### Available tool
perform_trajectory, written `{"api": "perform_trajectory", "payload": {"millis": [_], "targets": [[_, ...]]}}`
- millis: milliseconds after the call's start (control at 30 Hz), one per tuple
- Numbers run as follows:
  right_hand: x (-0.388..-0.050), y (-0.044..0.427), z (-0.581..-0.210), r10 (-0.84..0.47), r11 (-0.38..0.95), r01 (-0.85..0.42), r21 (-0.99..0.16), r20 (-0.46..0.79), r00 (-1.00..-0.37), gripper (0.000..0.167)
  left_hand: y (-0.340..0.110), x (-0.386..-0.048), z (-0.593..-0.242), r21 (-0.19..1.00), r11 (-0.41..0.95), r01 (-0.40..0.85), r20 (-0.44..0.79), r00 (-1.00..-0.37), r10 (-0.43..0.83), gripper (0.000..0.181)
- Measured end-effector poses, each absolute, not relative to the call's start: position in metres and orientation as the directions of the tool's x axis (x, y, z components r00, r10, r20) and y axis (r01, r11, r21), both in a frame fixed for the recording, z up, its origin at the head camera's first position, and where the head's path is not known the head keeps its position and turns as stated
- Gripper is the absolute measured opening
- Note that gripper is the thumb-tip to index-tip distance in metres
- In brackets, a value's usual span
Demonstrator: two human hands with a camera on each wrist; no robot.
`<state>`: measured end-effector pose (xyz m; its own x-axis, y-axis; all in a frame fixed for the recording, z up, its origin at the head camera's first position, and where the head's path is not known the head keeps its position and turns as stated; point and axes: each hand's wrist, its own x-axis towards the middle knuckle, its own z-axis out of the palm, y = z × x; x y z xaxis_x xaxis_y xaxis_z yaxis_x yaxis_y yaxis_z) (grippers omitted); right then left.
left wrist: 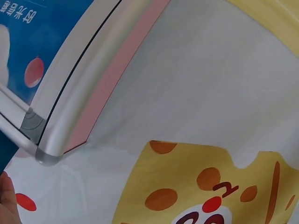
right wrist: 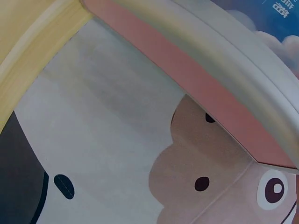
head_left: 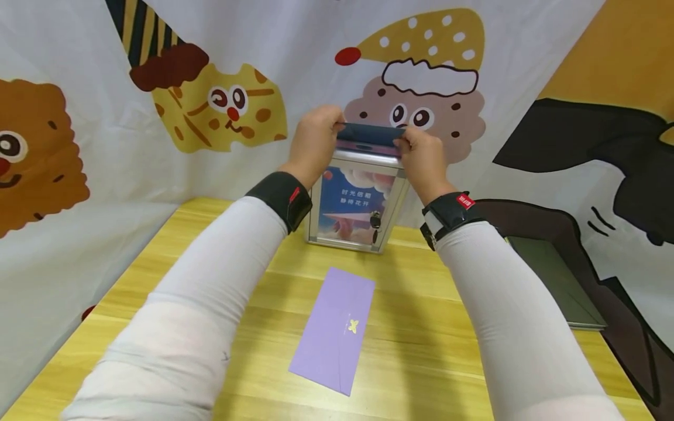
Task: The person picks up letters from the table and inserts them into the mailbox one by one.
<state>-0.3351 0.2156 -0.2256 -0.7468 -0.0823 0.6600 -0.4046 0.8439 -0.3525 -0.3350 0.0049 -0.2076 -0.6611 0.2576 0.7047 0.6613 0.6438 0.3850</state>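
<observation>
A silver-framed letter box (head_left: pixel 398 199) with a blue and pink picture on its front stands at the back of the table. Over its top, a dark blue envelope (head_left: pixel 371 133) is stretched between both hands. My left hand (head_left: pixel 315 139) pinches its left end, and my right hand (head_left: pixel 423 156) pinches its right end. Whether the lower edge is inside the slot is hard to tell. In the left wrist view a strip of the envelope (left wrist: pixel 5 151) shows beside the box's corner, near a fingertip. The right wrist view shows the box's pink side (right wrist: pixel 187 79) but no fingers.
A lilac envelope (head_left: pixel 334 327) with a gold butterfly lies on the wooden table (head_left: pixel 274 339) in front of the box. Dark green envelopes or folders (head_left: pixel 553 280) lie at the right edge. A cartoon-printed cloth (head_left: pixel 310 35) hangs close behind. A small lock with keys (head_left: pixel 375 220) sits on the box front.
</observation>
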Motion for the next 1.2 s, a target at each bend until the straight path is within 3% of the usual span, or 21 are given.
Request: {"api": "perform_trajectory", "payload": {"millis": [100, 233, 333, 467, 567, 833, 967, 1200], "targets": [[-0.334, 0.214, -0.225, -0.096, 0.852, -0.394, -0.346, 0.635, -0.767, 0.015, 0.004, -0.337, -0.209, 0.407, 0.644, 0.648, 0.692, -0.679, 0.245, 0.021], [-0.331, 0.213, -0.220, -0.145, 0.845, -0.438, -0.308, 0.656, -0.741, 0.022, 0.002, -0.339, -0.210, 0.403, 0.656, 0.638, 0.687, -0.684, 0.244, 0.021], [-0.328, 0.214, -0.215, -0.211, 0.854, -0.476, -0.212, 0.694, -0.688, 0.027, 0.002, -0.339, -0.211, 0.400, 0.661, 0.635, 0.685, -0.686, 0.245, 0.021], [-0.324, 0.214, -0.210, -0.323, 0.863, -0.505, -0.026, 0.740, -0.591, 0.020, 0.003, -0.341, -0.212, 0.420, 0.672, 0.610, 0.658, -0.714, 0.238, 0.021], [-0.324, 0.213, -0.208, -0.365, 0.862, -0.505, 0.041, 0.741, -0.563, 0.017, 0.004, -0.344, -0.212, 0.423, 0.691, 0.586, 0.635, -0.736, 0.235, 0.020], [-0.333, 0.210, -0.212, -0.345, 0.897, -0.441, 0.007, 0.636, -0.690, 0.019, 0.007, -0.354, -0.219, 0.439, 0.741, 0.507, 0.506, -0.822, 0.262, 0.011], [-0.335, 0.209, -0.213, -0.349, 0.904, -0.428, 0.009, 0.594, -0.725, 0.019, 0.008, -0.357, -0.223, 0.412, 0.771, 0.486, 0.471, -0.838, 0.276, 0.029], [-0.339, 0.209, -0.211, -0.353, 0.923, -0.382, 0.052, 0.508, -0.785, 0.028, 0.013, -0.363, -0.221, 0.327, 0.823, 0.464, 0.438, -0.847, 0.303, 0.044]]}}
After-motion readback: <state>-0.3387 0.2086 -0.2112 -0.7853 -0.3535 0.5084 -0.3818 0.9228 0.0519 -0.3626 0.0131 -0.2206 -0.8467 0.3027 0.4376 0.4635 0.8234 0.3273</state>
